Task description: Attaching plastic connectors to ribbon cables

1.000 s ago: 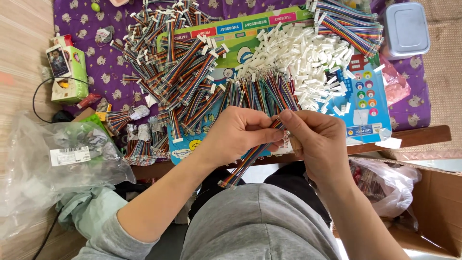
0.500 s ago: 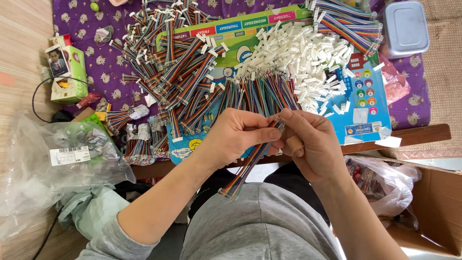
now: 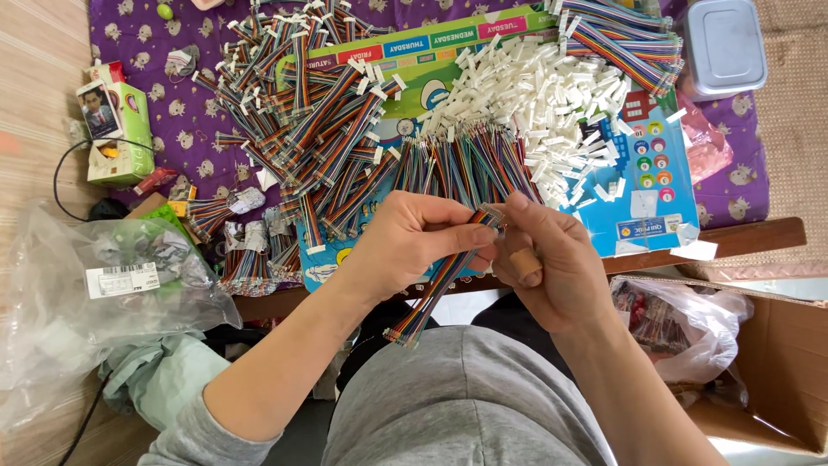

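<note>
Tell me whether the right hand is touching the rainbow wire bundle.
Touching. The head view shows the right hand pinching the upper end of the rainbow wire bundle, which the left hand also grips.

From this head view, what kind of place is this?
Probably a home piecework spot for wire harness assembly, not a factory: a low table under a purple cloth, heaps of rainbow ribbon cables and white connectors, and both hands working one cable.
</note>
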